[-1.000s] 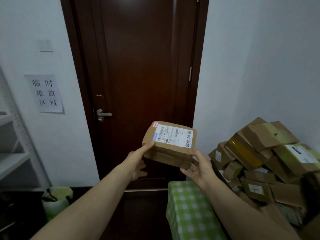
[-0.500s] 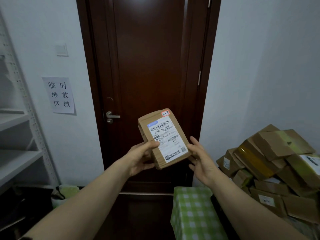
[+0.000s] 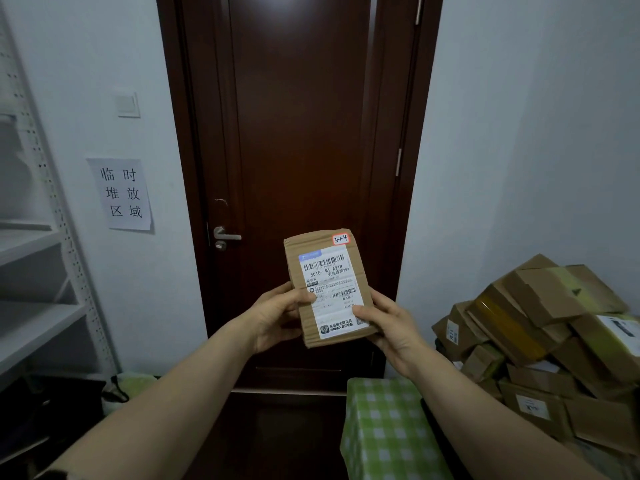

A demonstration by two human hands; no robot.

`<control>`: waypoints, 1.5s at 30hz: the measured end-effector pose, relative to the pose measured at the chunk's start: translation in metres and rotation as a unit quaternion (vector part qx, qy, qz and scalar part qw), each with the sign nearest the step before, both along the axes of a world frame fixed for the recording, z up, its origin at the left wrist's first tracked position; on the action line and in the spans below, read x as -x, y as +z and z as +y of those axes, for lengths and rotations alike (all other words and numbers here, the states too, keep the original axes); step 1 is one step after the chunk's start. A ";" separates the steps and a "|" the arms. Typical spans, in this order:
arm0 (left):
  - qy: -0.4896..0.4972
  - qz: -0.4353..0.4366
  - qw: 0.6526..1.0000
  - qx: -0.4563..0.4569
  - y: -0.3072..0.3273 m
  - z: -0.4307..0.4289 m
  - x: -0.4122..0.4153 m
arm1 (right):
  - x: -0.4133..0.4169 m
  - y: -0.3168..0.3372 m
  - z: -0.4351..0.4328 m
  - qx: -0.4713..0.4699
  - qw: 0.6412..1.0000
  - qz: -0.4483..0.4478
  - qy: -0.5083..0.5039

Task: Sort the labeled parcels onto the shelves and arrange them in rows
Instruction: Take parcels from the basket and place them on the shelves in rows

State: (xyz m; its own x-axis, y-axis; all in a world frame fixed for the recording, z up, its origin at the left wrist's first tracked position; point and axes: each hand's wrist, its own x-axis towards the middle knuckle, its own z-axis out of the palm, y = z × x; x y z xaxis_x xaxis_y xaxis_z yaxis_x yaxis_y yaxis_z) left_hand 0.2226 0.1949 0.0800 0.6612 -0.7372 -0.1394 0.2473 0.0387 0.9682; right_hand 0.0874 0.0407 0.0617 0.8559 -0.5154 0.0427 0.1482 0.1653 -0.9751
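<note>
A small brown cardboard parcel (image 3: pixel 327 271) is held upright at chest height in front of the dark door. Its white shipping label faces me, and a red-edged sticker reading 5-1-4 sits on its top right corner. My left hand (image 3: pixel 277 317) grips its left edge, thumb on the label. My right hand (image 3: pixel 388 323) grips the lower right edge, thumb on the label too. A pile of several brown parcels (image 3: pixel 547 327) lies against the right wall. White metal shelves (image 3: pixel 38 317) stand at the far left.
A shut dark wooden door (image 3: pixel 298 133) with a silver handle fills the middle. A green checked box (image 3: pixel 388 431) stands low in front of me. A paper sign (image 3: pixel 124 194) hangs on the left wall. A pale green bag (image 3: pixel 128 386) lies on the floor by the shelves.
The parcel has turned from lying flat to standing upright with its label toward me and has come closer. Both hands have shifted to grip its sides. My view has swung slightly left.
</note>
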 end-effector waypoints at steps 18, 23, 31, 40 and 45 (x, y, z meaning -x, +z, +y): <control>0.074 -0.036 0.997 0.006 0.039 0.085 -0.005 | -0.044 0.035 0.046 -0.012 0.988 -0.021 0.154; 0.183 -0.074 0.980 0.026 0.063 0.155 -0.015 | -0.103 0.069 0.113 -0.023 0.966 -0.071 0.247; 0.371 -0.115 0.921 0.036 0.110 0.307 -0.021 | -0.174 0.112 0.271 -0.026 0.916 -0.103 0.386; 0.534 -0.211 0.817 0.048 0.180 0.469 -0.060 | -0.264 0.177 0.466 -0.008 0.891 -0.195 0.411; 0.590 -0.281 0.757 0.019 0.205 0.556 -0.087 | -0.310 0.200 0.571 -0.017 0.873 -0.240 0.424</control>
State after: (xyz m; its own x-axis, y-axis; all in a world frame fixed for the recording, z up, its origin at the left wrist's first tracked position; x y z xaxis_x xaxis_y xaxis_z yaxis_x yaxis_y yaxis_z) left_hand 0.3092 0.7512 0.2846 0.8093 0.4160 0.4147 -0.4316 -0.0578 0.9002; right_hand 0.3974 0.6122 0.2619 0.8177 0.2871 0.4990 0.3492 0.4417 -0.8264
